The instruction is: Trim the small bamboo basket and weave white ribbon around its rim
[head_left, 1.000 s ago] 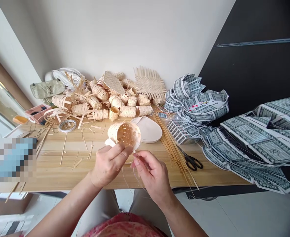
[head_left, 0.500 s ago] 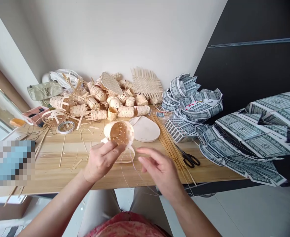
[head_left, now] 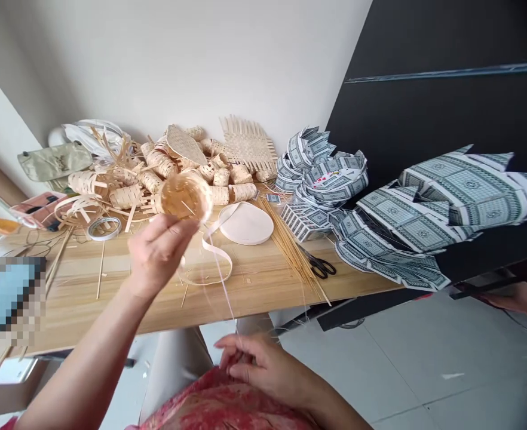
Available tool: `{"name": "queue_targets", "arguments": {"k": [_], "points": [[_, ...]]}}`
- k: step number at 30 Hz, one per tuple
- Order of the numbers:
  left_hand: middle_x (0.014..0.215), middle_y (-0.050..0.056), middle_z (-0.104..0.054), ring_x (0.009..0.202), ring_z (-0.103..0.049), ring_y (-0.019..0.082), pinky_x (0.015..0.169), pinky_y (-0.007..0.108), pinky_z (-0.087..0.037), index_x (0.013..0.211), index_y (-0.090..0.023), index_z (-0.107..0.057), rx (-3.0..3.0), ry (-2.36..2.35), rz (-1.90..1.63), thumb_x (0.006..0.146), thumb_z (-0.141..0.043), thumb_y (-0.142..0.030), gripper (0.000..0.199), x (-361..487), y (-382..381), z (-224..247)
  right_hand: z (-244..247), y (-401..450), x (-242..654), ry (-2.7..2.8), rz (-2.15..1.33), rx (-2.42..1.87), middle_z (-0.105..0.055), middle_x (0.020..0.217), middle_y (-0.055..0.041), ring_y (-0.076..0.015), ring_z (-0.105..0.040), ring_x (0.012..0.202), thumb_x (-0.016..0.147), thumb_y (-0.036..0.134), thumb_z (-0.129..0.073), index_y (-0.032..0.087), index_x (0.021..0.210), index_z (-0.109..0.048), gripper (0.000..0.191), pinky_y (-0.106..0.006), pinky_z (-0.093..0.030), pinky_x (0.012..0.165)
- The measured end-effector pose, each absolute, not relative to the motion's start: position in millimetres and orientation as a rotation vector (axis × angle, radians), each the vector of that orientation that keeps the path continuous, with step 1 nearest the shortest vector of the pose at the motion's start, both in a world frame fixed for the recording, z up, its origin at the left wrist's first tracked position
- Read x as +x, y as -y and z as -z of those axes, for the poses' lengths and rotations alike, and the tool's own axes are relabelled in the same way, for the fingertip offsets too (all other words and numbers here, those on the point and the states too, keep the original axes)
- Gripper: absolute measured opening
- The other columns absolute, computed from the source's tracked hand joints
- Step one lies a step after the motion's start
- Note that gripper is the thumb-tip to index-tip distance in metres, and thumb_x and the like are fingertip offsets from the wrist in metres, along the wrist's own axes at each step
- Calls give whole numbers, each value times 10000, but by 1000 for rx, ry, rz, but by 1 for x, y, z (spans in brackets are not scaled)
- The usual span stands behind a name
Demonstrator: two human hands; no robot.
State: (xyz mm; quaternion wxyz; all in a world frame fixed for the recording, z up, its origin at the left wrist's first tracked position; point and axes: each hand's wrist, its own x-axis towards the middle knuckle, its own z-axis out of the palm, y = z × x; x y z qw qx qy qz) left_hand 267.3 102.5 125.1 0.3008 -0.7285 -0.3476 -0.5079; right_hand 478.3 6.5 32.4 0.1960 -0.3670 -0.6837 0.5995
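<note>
My left hand [head_left: 161,254] is closed on the rim of a small woven basket [head_left: 186,197], whose open mouth faces me above the table. A light stick or needle shows at the basket's mouth, too small to tell which. From the basket a thin pale thread [head_left: 224,286] runs down to my right hand [head_left: 252,361], which is low in front of my lap with its fingers curled round the thread. A pale flat strip [head_left: 231,263] hangs in a loop from near the basket down to the wooden table.
Woven cylinders [head_left: 158,161] are heaped along the wall. A white oval piece [head_left: 246,224], thin sticks [head_left: 290,245], black scissors [head_left: 321,267] and a tape roll [head_left: 104,228] lie on the table [head_left: 124,298]. Folded card structures [head_left: 425,215] stand at right.
My left hand has raised the basket up and to the left. My right hand has moved down toward my lap, drawing the thread out. The view has turned slightly right.
</note>
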Motion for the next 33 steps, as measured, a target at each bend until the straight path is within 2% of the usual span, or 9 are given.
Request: {"name": "queue_targets", "arguments": {"k": [4, 6, 8, 11, 15, 19, 26, 29, 33], "points": [[627, -29, -618, 547, -556, 70, 502, 161, -436, 754, -204, -703, -1764, 1022, 1372, 742, -693, -245, 44, 246, -118, -135, -11, 14, 492, 1842, -1720, -1126, -699, 858, -46, -176, -633, 824, 754, 171, -508, 172, 970, -693, 284, -279, -462, 773], [606, -32, -597, 531, -538, 69, 492, 167, -426, 742, -196, -705, -1706, 1034, 1435, 710, -718, -246, 60, 237, -121, -138, 1, 21, 508, 1689, -1622, -1287, -686, 795, -40, -171, -625, 752, 759, 198, -493, 174, 853, -708, 236, -273, -465, 711], [601, -30, -584, 527, -528, 70, 490, 173, -417, 738, -184, -708, -1679, 1012, 1500, 685, -735, -230, 75, 233, -121, -139, 12, 28, 526, 1412, -1425, -1428, -656, 736, -40, -152, -591, 623, 767, 284, -515, 162, 816, -689, 218, -262, -454, 601], [595, -31, -568, 530, -518, 71, 506, 183, -414, 738, -174, -711, -1675, 962, 1573, 659, -749, -205, 93, 235, -116, -140, 20, 40, 553, 964, -1043, -1502, -623, 737, -50, -131, -532, 515, 728, 457, -600, 151, 847, -646, 332, -238, -380, 445], [579, -37, -525, 513, -463, 64, 482, 186, -361, 725, -165, -713, -1661, 926, 1662, 641, -748, -180, 92, 243, -110, -143, 23, 60, 575, 619, -874, -1462, -610, 725, -42, -123, -520, 491, 610, 530, -719, 159, 841, -623, 448, -226, -348, 398], [576, -46, -500, 489, -421, 56, 478, 195, -328, 696, -169, -708, -1632, 947, 1782, 634, -745, -225, 91, 250, -108, -150, 34, 75, 582, 248, -928, -1376, -598, 709, 1, -93, -506, 505, 529, 452, -795, 194, 863, -604, 464, -192, -367, 413], [572, -45, -467, 540, -409, 58, 534, 202, -297, 705, -128, -716, -1619, 764, 1962, 599, -765, -180, 128, 248, -110, -162, 91, 103, 590, 245, -1375, -1325, -540, 619, 32, -31, -354, 400, 555, 412, -799, 170, 784, -623, 377, -152, -232, 350], [584, -40, -476, 555, -425, 68, 537, 201, -318, 700, -134, -715, -1593, 807, 1982, 602, -762, -188, 122, 243, -109, -165, 109, 107, 594, 256, -1391, -1411, -551, 628, 28, -54, -425, 446, 540, 417, -805, 175, 773, -650, 370, -162, -299, 383], [583, -34, -487, 580, -437, 88, 573, 217, -369, 719, -137, -715, -1512, 922, 1958, 620, -750, -201, 123, 233, -110, -169, 111, 105, 598, 441, -1462, -1504, -569, 645, 4, -147, -572, 611, 603, 455, -744, 237, 719, -689, 253, -242, -461, 549]]}}
